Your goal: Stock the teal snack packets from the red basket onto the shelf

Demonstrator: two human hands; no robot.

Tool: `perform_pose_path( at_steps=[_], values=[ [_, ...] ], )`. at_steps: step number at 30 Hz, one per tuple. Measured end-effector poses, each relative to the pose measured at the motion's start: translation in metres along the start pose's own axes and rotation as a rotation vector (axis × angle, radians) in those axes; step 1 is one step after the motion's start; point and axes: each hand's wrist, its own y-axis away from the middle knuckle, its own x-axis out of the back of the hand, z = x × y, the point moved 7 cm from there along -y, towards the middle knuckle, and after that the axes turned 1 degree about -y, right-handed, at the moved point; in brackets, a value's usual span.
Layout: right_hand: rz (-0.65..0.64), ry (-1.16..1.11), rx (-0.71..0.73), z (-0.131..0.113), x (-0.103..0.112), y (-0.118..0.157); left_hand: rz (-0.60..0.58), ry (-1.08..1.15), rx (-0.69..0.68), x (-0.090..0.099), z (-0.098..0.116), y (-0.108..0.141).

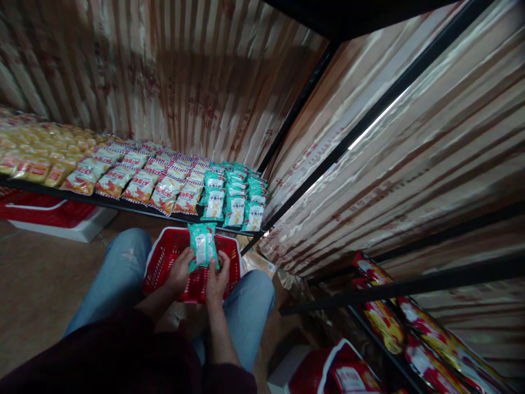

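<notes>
A teal snack bag (202, 245) with a pale label panel is held over the red basket (164, 257). My left hand (180, 272) grips its lower left edge, fingers closed on it. At its lower right corner my right hand (217, 276) pinches the same bag. The basket has a white rim and slotted walls, and it sits between my knees. Just beyond it, matching teal snack bags (235, 210) stand in rows at the right end of a dark shelf. White-and-red snack bags (141, 186) lie beside them to the left.
Yellow snack packs (41, 153) fill the shelf's left end. Below stands another red basket (49, 210) on a white block. A black rack post (295, 202) slants up on the right. Lower right are red-and-yellow bags (381, 323) on a shelf and a red basket (320, 366).
</notes>
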Motion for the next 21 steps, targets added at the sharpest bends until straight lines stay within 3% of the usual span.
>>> perform_pose_path(
  at_steps=[8, 14, 17, 21],
  values=[
    [-0.054, -0.011, 0.019, -0.002, -0.004, 0.001, -0.052, 0.167, 0.112, -0.001, -0.004, -0.005],
    [0.027, 0.163, 0.149, -0.007, 0.002, 0.000, -0.018, 0.121, -0.003, 0.007, 0.011, 0.003],
    [-0.032, 0.184, 0.196, -0.013, -0.002, 0.001, -0.008, 0.024, -0.072, 0.011, 0.013, 0.008],
    [-0.095, 0.171, 0.152, -0.014, -0.007, 0.004, -0.015, -0.024, -0.126, 0.008, 0.010, 0.017]
  ],
)
